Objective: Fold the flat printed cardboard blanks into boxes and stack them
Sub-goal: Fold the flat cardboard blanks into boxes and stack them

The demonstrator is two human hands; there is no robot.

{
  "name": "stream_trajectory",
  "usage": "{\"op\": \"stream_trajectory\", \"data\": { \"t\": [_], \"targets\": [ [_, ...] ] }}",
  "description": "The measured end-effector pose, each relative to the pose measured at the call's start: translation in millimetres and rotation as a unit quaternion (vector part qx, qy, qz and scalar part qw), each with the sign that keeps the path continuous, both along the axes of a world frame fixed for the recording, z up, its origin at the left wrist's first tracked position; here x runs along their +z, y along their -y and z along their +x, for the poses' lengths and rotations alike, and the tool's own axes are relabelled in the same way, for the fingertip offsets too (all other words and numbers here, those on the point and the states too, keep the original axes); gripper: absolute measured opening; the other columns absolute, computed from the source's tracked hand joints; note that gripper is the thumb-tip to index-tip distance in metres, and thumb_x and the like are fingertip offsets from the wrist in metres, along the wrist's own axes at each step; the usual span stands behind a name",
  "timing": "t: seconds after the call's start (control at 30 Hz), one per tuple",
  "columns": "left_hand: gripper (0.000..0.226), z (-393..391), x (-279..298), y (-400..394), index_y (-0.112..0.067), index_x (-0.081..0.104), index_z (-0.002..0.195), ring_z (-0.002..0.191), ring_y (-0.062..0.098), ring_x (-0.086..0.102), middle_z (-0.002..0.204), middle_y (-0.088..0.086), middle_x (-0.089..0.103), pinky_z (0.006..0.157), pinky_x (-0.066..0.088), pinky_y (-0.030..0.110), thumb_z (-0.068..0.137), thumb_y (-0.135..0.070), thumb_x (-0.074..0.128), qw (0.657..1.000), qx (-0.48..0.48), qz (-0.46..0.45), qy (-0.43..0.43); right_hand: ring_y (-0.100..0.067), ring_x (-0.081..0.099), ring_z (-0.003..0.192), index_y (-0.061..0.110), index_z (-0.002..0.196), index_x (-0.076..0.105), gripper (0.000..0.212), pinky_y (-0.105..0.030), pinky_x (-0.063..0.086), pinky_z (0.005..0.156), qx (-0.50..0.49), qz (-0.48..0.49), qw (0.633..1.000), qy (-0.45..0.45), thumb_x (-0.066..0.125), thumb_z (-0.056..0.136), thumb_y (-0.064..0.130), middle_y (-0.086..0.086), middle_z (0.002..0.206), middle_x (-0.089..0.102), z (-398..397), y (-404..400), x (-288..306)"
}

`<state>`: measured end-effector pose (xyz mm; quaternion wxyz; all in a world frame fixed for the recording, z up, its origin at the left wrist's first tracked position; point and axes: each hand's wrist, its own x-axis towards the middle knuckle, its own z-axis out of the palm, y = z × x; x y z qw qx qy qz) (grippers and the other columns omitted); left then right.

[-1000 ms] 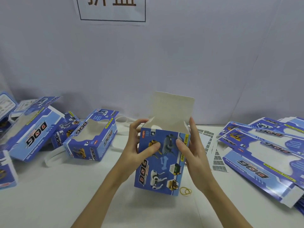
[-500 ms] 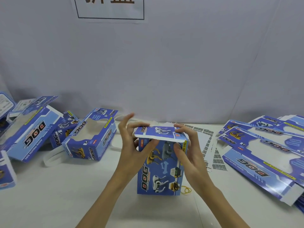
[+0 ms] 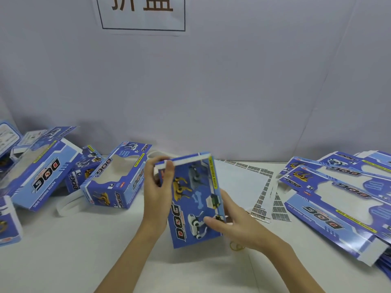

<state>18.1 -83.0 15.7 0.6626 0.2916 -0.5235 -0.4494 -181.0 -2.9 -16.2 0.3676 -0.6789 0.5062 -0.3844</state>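
Observation:
A blue printed DOG box (image 3: 191,199) stands upright at the table's centre, tilted slightly left, its top flap folded down. My left hand (image 3: 158,187) grips its upper left corner, fingers curled over the closed top edge. My right hand (image 3: 230,223) holds its lower right side, thumb across the front panel. Several folded boxes lie at the left, the nearest one (image 3: 116,178) on its side with its window facing up. A pile of flat blanks (image 3: 338,199) lies at the right.
A white table (image 3: 84,256) carries everything, with a grey wall behind. Sheets of small printed labels (image 3: 262,187) lie right of the box. A yellow rubber band (image 3: 237,247) sits under my right wrist. White plastic strips (image 3: 67,206) lie near the left boxes.
The raised top flap was folded down and closed. My right hand slid from the top to the lower right side, and the box tilted to the left.

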Motion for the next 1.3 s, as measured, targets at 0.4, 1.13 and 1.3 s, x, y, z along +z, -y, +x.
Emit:
{"op": "stream_trajectory", "data": {
  "t": [0.4, 1.13, 1.3],
  "targets": [
    [0.088, 4, -12, 11, -0.019, 0.059, 0.133, 0.105, 0.029, 0.075, 0.12, 0.007, 0.075, 0.073, 0.062, 0.035, 0.058, -0.05, 0.095, 0.981, -0.136, 0.141, -0.017, -0.021, 0.046, 0.138, 0.042, 0.143, 0.044, 0.051, -0.039, 0.049, 0.106, -0.117, -0.234, 0.965, -0.034, 0.052, 0.1, 0.068, 0.014, 0.144, 0.045, 33, -3, -14],
    [0.056, 10, -38, 34, -0.03, 0.053, 0.13, 0.089, 0.031, 0.075, 0.116, 0.012, 0.071, 0.064, 0.062, 0.039, 0.099, -0.072, 0.031, 0.954, -0.112, 0.277, -0.005, -0.01, 0.078, 0.073, 0.014, 0.127, 0.052, 0.055, -0.028, 0.062, 0.059, -0.278, 0.069, 0.84, 0.462, 0.078, 0.09, 0.045, -0.009, 0.108, 0.075, 40, 24, 9],
    [0.079, 14, -45, 36, -0.004, 0.069, 0.113, 0.06, 0.028, 0.07, 0.084, 0.014, 0.076, 0.052, 0.058, 0.036, 0.102, -0.069, 0.026, 0.948, -0.121, 0.292, 0.028, -0.014, 0.072, 0.117, 0.018, 0.149, 0.047, 0.045, -0.029, 0.059, 0.096, -0.112, 0.05, 0.896, 0.427, 0.061, 0.107, 0.027, -0.008, 0.152, 0.056, 83, 67, 64]
  ]
}}
